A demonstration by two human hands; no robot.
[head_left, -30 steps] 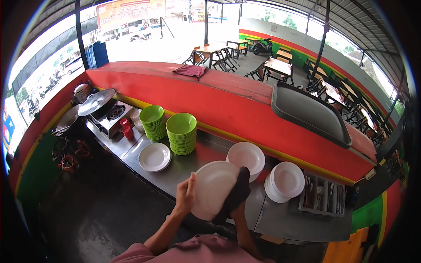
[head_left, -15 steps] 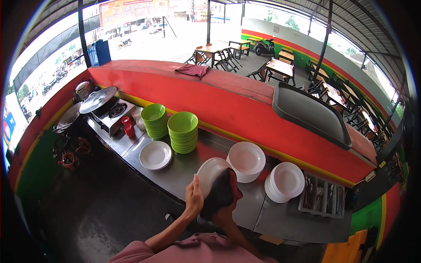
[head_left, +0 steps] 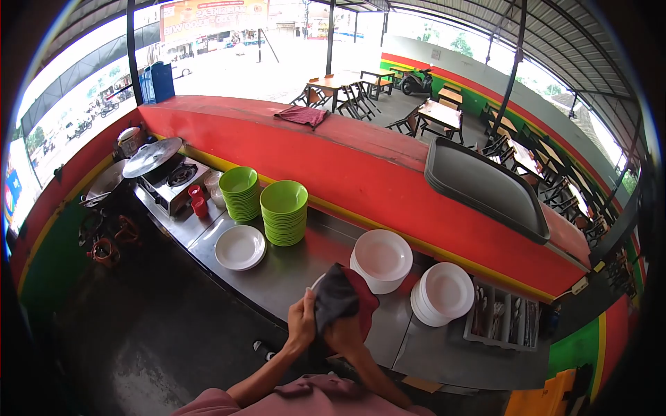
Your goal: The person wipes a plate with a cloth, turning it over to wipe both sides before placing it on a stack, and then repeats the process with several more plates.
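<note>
The left hand has its grip clenched on the rim of a white plate. The plate is held up on edge over the steel counter, just in front of the nearest stack of white plates. Only a thin sliver of it shows. The rest is covered by a dark and red cloth, which the right hand grasps and presses against the plate. To the right of that stack sits a second pile of white plates, with a cutlery tray beyond it. To the stack's left stand two piles of green bowls, with a low pile of white dishes in front of them.
</note>
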